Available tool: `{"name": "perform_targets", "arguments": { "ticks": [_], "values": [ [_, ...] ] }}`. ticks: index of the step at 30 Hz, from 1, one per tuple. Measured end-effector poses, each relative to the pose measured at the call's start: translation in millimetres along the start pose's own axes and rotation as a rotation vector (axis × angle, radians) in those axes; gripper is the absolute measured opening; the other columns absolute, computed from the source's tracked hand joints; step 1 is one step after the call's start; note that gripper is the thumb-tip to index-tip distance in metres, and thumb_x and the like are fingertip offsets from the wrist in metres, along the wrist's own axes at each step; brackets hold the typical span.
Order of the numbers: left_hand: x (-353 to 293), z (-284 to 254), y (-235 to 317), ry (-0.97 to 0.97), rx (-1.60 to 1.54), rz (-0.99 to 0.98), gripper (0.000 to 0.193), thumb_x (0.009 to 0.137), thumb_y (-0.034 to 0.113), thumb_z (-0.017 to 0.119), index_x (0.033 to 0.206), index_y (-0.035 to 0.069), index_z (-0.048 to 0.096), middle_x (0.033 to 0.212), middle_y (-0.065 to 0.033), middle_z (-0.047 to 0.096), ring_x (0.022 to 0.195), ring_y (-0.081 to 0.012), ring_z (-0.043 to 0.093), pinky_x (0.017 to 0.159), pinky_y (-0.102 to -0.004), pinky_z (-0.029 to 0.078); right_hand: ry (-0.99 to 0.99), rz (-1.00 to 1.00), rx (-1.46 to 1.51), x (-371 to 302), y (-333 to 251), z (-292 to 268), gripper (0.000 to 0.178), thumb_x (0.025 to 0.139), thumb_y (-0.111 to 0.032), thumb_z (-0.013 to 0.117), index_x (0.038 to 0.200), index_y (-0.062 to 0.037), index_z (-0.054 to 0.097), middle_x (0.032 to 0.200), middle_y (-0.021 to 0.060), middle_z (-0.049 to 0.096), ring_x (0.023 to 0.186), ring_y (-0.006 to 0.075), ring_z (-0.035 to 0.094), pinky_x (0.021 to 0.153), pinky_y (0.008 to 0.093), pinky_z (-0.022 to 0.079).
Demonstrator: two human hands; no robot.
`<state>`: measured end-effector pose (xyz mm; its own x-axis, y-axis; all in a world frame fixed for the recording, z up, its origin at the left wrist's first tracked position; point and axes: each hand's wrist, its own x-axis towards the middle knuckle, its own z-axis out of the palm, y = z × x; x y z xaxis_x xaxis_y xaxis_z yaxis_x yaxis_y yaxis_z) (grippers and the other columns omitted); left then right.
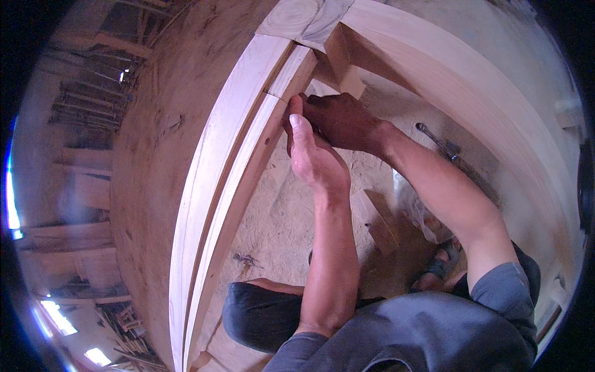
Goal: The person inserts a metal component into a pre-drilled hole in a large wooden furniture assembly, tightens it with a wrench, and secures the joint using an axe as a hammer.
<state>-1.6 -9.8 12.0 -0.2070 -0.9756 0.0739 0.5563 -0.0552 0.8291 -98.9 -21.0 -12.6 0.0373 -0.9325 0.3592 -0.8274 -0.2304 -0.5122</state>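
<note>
Both hands meet at the inner face of a pale wooden rail, just below the corner where it joins a thick post end. My left hand is closed, its thumb lying upward against the rail's inner side; its other fingers are mostly hidden. My right hand is curled into a fist right beside it, touching the left fingers. Whatever sits between the fingers is covered by the hands. A narrow strip with a seam runs along the rail next to a dark groove. Another wide pale board curves off to the right from the same corner.
On the dusty floor inside the frame lie a wrench-like metal tool, a clear plastic bag and a wooden block. My sandalled foot is near the bag. Stacked timber stands at the far left.
</note>
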Motion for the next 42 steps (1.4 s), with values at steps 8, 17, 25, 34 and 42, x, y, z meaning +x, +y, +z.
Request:
{"name": "perform_targets", "arguments": {
  "ticks": [8,17,25,34,42],
  "values": [
    [-2,-11,-6,-0.036,0.12,0.02,0.059,0.107,0.035,0.044,0.147,-0.008,0.041,0.15,-0.016,0.044,0.139,-0.0224,0.038,0.119,-0.0357,0.022,0.128,-0.186,-0.203,1,15,4,0.025,0.087,-0.017,0.061,0.112,-0.0123,0.061,0.089,0.0137,0.067,0.074,0.0317,0.07,0.063,0.0426,0.058],
    [-3,-6,-4,-0.023,0.018,-0.002,0.056,0.108,0.032,0.037,0.148,-0.008,0.039,0.152,-0.0188,0.041,0.14,-0.0262,0.038,0.119,-0.0391,0.024,0.176,-0.133,-0.099,-1,9,12,0.026,0.08,-0.015,0.068,0.105,-0.0103,0.062,0.082,0.01,0.066,0.074,0.0307,0.068,0.063,0.0435,0.056],
    [-2,-10,-5,-0.058,0.441,0.031,0.051,0.107,0.032,0.045,0.144,-0.003,0.045,0.147,-0.0132,0.047,0.136,-0.0221,0.042,0.117,-0.0357,0.025,0.296,-0.03,0.09,-15,10,21,0.031,0.082,-0.022,0.068,0.111,-0.0119,0.061,0.08,0.0091,0.067,0.073,0.031,0.068,0.063,0.0443,0.056],
    [-2,-13,-2,-0.043,0.43,0.059,0.05,0.107,0.033,0.047,0.14,-0.005,0.051,0.142,-0.0155,0.052,0.133,-0.022,0.044,0.115,-0.0355,0.028,0.329,0.029,0.22,-13,0,26,0.037,0.081,-0.015,0.069,0.118,-0.0101,0.064,0.088,0.0112,0.067,0.075,0.0301,0.068,0.062,0.0406,0.055],
    [-1,-9,-3,0.055,-0.181,-0.055,0.05,0.107,0.03,0.042,0.14,-0.005,0.05,0.141,-0.013,0.052,0.13,-0.0225,0.045,0.114,-0.038,0.028,0.45,0.14,0.344,-8,-5,20,0.038,0.08,-0.001,0.067,0.117,-0.0102,0.067,0.091,0.0124,0.07,0.076,0.0273,0.069,0.064,0.0371,0.055]
  ]
}}
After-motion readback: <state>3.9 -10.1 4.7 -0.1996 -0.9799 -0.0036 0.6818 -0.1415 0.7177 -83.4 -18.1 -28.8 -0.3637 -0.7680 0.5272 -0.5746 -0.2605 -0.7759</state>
